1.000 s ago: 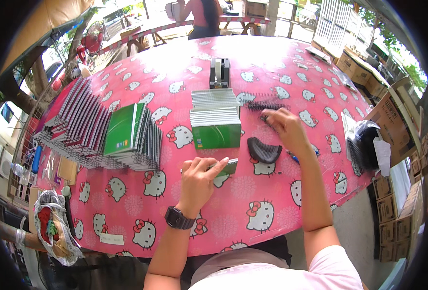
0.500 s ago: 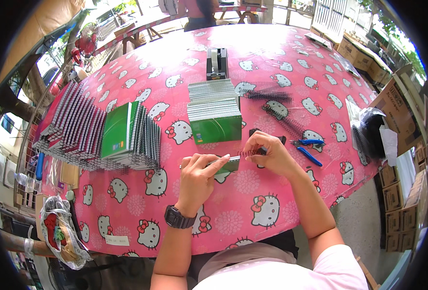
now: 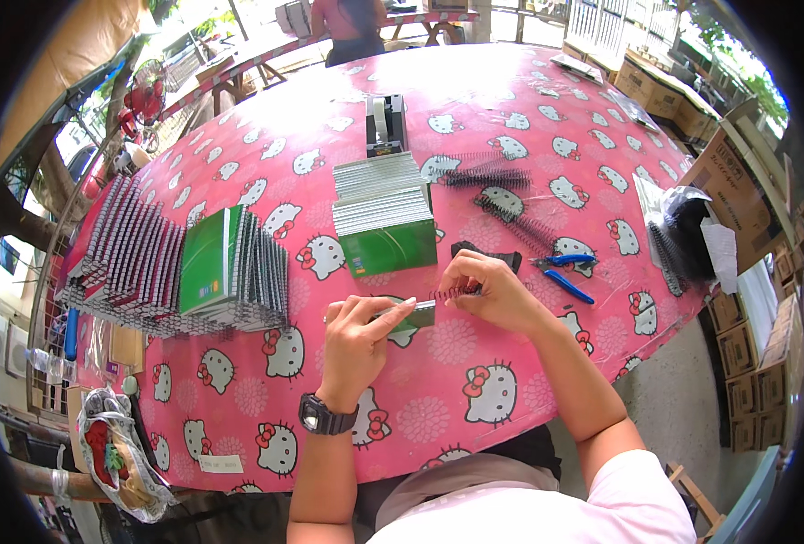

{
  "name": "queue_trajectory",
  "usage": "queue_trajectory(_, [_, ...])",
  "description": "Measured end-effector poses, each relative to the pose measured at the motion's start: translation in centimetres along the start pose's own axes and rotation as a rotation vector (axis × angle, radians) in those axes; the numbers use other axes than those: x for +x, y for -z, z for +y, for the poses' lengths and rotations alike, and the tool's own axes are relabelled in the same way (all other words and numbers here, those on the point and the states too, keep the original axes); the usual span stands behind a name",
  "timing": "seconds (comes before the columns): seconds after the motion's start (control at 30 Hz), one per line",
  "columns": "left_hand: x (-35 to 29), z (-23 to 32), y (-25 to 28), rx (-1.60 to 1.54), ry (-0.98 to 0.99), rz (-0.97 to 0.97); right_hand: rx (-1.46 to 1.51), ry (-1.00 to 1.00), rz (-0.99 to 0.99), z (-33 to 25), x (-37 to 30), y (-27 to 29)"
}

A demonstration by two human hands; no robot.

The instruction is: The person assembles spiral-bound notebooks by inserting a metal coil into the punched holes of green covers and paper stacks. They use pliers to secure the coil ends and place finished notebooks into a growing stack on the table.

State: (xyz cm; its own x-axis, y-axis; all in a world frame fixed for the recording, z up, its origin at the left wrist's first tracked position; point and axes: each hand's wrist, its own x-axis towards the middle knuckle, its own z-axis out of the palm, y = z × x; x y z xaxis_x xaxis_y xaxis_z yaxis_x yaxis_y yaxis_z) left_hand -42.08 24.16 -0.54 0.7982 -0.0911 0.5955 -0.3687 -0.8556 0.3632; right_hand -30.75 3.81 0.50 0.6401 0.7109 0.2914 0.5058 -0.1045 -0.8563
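Note:
My left hand (image 3: 356, 337), wearing a black watch, is closed on a small green notebook (image 3: 423, 315), its fingers lying along the top edge. Just right of it, my right hand (image 3: 492, 292) pinches a dark spiral binding coil (image 3: 449, 293). The coil's free end meets the notebook's right corner; I cannot tell whether it has entered the holes. Beyond my hands stands a row of unbound notebooks (image 3: 385, 247) with green covers. Part of a black object (image 3: 507, 260) shows behind my right hand. Blue-handled cutting pliers (image 3: 565, 276) lie to its right.
Loose coils (image 3: 485, 174) lie beyond the pliers. Bound green notebooks (image 3: 209, 263) and purple-edged ones (image 3: 130, 258) are stacked at the left. A tape dispenser (image 3: 385, 127) stands behind the unbound row. At the right edge sits a black plastic bag (image 3: 687, 227). A person (image 3: 347, 32) stands far back.
My right hand has brought the coil closer against the notebook's corner. My left hand keeps its hold. The whole view has shifted slightly, with things appearing further left.

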Motion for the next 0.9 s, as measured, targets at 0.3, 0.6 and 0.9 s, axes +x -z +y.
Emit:
queue_trajectory(0.3, [0.4,0.2,-0.3,-0.008,0.015,0.002,0.027,-0.063,-0.193,0.7,-0.7,0.9])
queue_trajectory(0.6, [0.0,2.1,-1.5,-0.006,0.006,0.029,0.041,-0.004,-0.232,-0.6,-0.4,-0.2])
queue_trajectory(0.9, [0.2,3.0,-1.0,-0.025,0.012,0.033,-0.53,-0.211,-0.054,2.9,-1.3,6.0])
